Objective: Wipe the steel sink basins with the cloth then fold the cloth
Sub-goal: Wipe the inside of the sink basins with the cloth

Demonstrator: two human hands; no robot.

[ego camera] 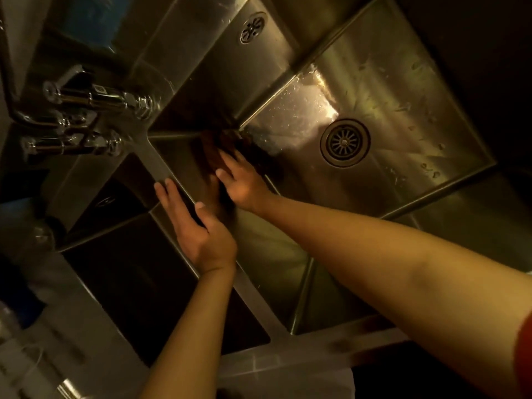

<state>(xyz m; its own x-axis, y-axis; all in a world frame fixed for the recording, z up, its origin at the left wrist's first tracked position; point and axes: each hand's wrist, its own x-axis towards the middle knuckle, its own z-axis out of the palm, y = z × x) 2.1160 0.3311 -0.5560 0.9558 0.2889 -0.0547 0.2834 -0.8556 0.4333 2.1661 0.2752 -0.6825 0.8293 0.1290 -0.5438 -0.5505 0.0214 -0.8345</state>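
Flat, my left hand [198, 231] rests on the divider [172, 180]; my right hand [241, 182], fingers straight, presses the blurred cloth [227, 148] into the basin [374, 197] corner.

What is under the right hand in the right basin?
A dark cloth, blurred, shows past the fingers of the right hand, pressed against the basin wall. The part beneath the palm is hidden.

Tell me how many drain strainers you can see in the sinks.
2. One drain strainer sits in the floor of the right basin, beyond the right hand. Another shows near the top. The dark left basin may hide more.
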